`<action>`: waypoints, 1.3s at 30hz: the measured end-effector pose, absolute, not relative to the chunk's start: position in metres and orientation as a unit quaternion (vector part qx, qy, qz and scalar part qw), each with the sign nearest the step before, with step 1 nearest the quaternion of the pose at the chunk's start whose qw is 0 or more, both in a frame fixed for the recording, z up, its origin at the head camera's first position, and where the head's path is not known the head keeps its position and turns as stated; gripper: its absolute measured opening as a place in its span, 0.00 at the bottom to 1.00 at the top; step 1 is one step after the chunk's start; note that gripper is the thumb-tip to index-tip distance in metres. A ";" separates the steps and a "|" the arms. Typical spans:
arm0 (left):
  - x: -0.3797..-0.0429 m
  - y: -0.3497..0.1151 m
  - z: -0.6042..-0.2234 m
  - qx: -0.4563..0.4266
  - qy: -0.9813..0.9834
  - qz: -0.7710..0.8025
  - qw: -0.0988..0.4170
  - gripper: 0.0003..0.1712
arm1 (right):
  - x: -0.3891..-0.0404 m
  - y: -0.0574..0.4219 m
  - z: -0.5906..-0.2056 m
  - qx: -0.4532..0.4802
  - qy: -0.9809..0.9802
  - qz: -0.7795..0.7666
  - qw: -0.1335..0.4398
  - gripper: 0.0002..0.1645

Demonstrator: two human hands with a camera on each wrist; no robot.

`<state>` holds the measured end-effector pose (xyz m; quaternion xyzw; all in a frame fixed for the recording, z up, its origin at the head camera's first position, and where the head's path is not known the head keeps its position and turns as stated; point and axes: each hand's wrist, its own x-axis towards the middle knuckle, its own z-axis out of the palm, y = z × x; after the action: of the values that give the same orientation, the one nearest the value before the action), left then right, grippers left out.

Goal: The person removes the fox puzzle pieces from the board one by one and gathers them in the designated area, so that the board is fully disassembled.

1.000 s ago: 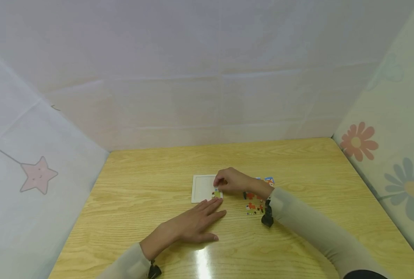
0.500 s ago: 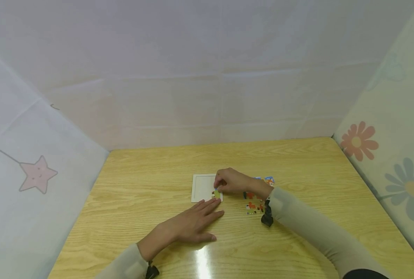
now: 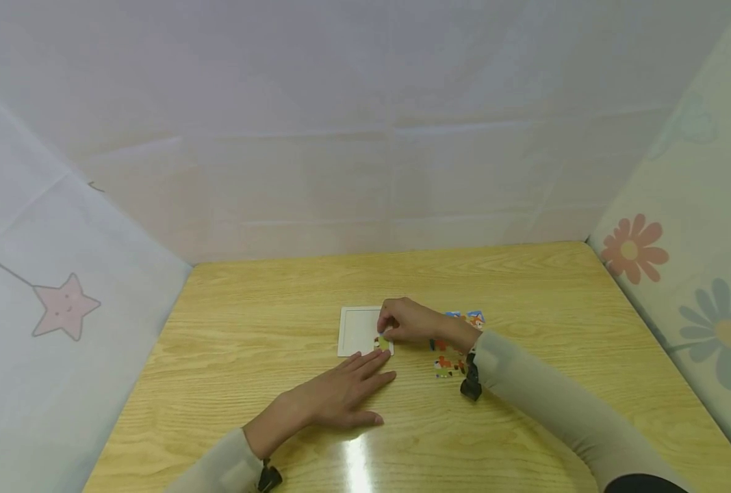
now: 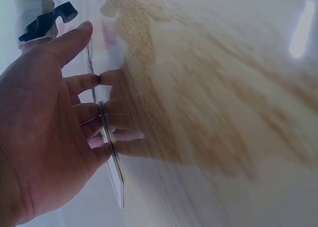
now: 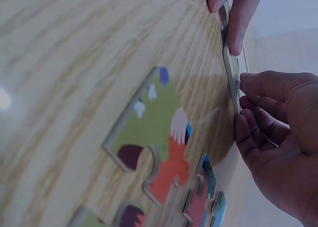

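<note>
A white puzzle tray point(image 3: 354, 334) lies on the table, with a green puzzle piece point(image 3: 383, 344) in its lower right corner. My right hand point(image 3: 410, 320) is over the tray's right side, thumb and fingers curled together at that piece, pinching it; the fingers hide part of it. Straight fingers of my left hand point(image 3: 343, 397) rest along the tray's near edge, palm down. In the left wrist view the left hand point(image 4: 54, 122) touches the tray's edge point(image 4: 115, 172). Close to the right wrist camera lies a loose green-and-orange puzzle piece point(image 5: 164, 132).
Several loose puzzle pieces point(image 3: 444, 366) lie right of the tray, partly under the right forearm. The wooden table point(image 3: 248, 308) meets pale cloth walls point(image 3: 298, 192) at its back and sides. Both wrists carry black straps point(image 3: 471, 383).
Both hands stay almost where they were. The right thumb and fingertips have shifted slightly at the green piece; the left hand has drawn back a little to the left.
</note>
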<state>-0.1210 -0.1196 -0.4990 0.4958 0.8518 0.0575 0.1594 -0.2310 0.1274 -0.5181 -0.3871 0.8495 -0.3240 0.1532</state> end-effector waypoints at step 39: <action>-0.123 -0.114 -0.502 0.488 0.853 0.075 0.171 0.47 | -0.234 0.139 -0.521 -0.342 0.819 -0.419 0.190 0.06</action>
<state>-0.1234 -0.1138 -0.5016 0.4881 0.8525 0.0752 0.1712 -0.2338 0.1386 -0.5209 -0.3423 0.8190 -0.4193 0.1902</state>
